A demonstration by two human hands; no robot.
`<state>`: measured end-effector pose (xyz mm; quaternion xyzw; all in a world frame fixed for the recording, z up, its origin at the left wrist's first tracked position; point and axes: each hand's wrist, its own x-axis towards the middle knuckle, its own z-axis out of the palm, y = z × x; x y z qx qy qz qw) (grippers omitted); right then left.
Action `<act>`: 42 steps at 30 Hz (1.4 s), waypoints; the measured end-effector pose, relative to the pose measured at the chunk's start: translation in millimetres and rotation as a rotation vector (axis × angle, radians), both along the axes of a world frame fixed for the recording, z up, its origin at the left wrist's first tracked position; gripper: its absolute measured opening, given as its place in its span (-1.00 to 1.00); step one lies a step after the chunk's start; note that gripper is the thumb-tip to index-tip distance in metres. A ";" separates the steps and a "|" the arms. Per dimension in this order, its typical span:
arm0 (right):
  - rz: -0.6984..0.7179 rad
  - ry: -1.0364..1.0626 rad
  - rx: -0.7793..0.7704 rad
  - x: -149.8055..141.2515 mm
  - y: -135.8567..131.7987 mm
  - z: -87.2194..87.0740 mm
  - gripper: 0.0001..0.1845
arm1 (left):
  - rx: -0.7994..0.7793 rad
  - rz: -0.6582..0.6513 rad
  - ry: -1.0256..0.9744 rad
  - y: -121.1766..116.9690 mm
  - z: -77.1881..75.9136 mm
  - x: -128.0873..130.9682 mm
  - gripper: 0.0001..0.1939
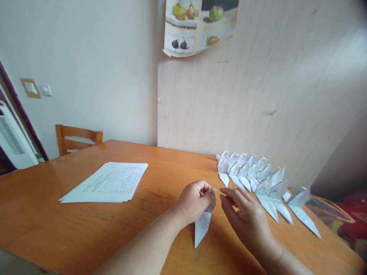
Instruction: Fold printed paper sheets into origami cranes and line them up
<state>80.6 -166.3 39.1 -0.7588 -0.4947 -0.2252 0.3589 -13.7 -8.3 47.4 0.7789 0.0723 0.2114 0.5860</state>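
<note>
My left hand point(192, 201) pinches a folded paper figure point(203, 226) between thumb and fingers above the middle of the table. The figure is white with printed text, and its long pointed end hangs down toward me. A small tip sticks out past my left fingers. Just right of that tip is my right hand point(247, 212), its thumb and index finger apart with nothing visible between them. Several similar folded paper figures point(271, 191) stand in rows on the right side of the table, with pointed tails toward me.
A stack of printed sheets point(111, 181) lies on the left of the wooden table point(51, 214). Behind the table's far left corner stands a wooden chair point(78, 133). A fruit picture point(197, 28) hangs on the back panel. Red and clear plastic items point(352, 225) sit beyond the right edge.
</note>
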 end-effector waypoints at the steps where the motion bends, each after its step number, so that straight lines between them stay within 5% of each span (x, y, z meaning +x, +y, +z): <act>1: -0.006 -0.011 -0.003 -0.8 0.1 0.0 -0.77 | 0.003 -0.001 -0.001 0.5 -0.8 0.4 -0.69; 11: 0.020 -0.011 -0.016 -4.7 -0.7 0.1 -0.80 | 0.009 -0.005 0.001 0.5 0.3 -0.2 -0.70; 21: -0.034 0.293 0.058 17.3 0.7 -2.0 -0.76 | -0.031 0.018 0.057 6.3 7.1 -2.1 -0.94; 31: 0.043 0.260 -0.445 27.8 -1.2 -2.3 -0.69 | -0.141 -0.153 0.120 8.0 8.1 -5.7 -0.91; 42: -0.067 0.320 -0.522 22.9 -4.3 -5.2 -0.92 | -0.047 -0.100 0.182 13.9 -2.0 -6.0 -0.62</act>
